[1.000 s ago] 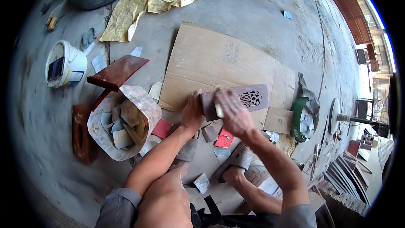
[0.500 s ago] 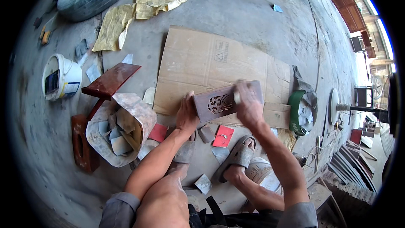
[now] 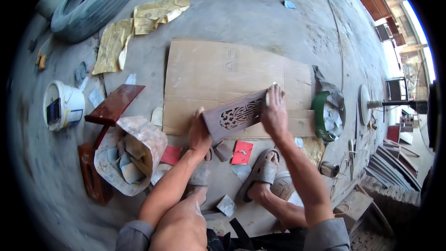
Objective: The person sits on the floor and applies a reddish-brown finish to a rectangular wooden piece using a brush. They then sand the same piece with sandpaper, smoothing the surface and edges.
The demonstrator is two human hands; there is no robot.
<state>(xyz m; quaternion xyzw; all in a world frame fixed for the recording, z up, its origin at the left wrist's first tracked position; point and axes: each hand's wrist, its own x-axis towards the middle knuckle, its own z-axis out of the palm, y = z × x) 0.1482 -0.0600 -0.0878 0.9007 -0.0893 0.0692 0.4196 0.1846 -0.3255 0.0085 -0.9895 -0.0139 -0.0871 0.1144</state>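
Observation:
A dark brown wooden box with a pierced, carved pattern on its front is held tilted, right end higher, over the near part of a flat cardboard sheet. My left hand is closed around its left end, fingers on the far edge. At the right end my right hand presses a small pale piece of sandpaper to the wood; mostly the fingers cover it. Below the box, on the floor, lie a small brown block and a red sheet.
Left of me stand an open sack of sandpaper scraps, reddish wooden pieces and a white bucket with a phone. A green container of scraps is at the right. Far left lies a tire; a fan is farther right.
My right hand has slid right and a little up to the box's right end, uncovering more carving. The box's left end has shifted slightly left; the whole view has also shifted.

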